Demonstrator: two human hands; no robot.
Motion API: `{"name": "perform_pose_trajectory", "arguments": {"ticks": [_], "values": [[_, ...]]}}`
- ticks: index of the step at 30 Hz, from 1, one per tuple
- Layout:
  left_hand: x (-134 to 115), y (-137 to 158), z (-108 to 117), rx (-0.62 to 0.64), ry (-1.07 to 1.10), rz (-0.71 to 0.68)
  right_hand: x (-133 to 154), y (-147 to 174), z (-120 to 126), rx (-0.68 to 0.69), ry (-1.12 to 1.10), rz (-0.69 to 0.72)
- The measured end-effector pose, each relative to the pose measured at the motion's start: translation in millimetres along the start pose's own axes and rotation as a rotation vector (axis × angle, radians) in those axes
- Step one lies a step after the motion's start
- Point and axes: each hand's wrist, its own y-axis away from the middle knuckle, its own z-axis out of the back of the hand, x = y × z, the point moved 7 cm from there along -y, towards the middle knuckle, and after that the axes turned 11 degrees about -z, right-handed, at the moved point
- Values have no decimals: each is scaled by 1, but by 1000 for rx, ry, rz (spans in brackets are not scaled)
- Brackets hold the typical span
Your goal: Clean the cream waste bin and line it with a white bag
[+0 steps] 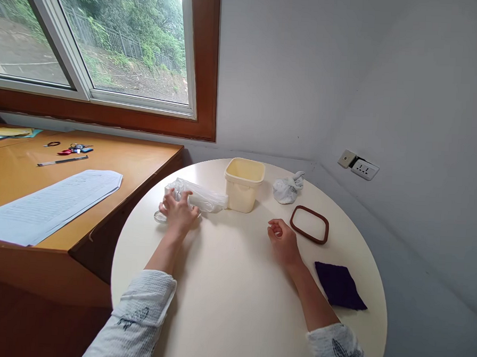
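My left hand [177, 211] reaches over the left of the round table, fingers spread and arched. It lies against a bundle of clear plastic bags [205, 197], and a clear rounded edge [159, 217] shows from beneath it; the rest of that thing is hidden. I cannot tell whether the fingertips grip anything. Loosely curled, my right hand [283, 244] rests near the table's middle with nothing visible in it. Just beside it lies a brown rounded-rectangle frame [327, 232]. A cream plastic tub [241, 194] stands upright and lidless, touching the bag bundle's right end.
A knotted white plastic bag [286, 190] sits right of the tub. Dark purple folded cloth [340, 286] lies at the right of the round table [232, 306]. On the wooden desk [144, 155] are papers [57, 206], a pen [62, 161] and keys [78, 149]. Walls stand behind and right.
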Motion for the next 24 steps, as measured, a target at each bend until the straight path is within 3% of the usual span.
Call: {"name": "perform_pose_trajectory", "arguments": {"ticks": [4,8,24], "values": [[-1,2,-27,230,56,-64,-1,0,-1,10,1,-20],[-1,4,-39,299,41,-76,0,3,-3,43,-16,-47],[11,-33,-62,147,-96,25,-6,2,-16,90,0,-45]]}}
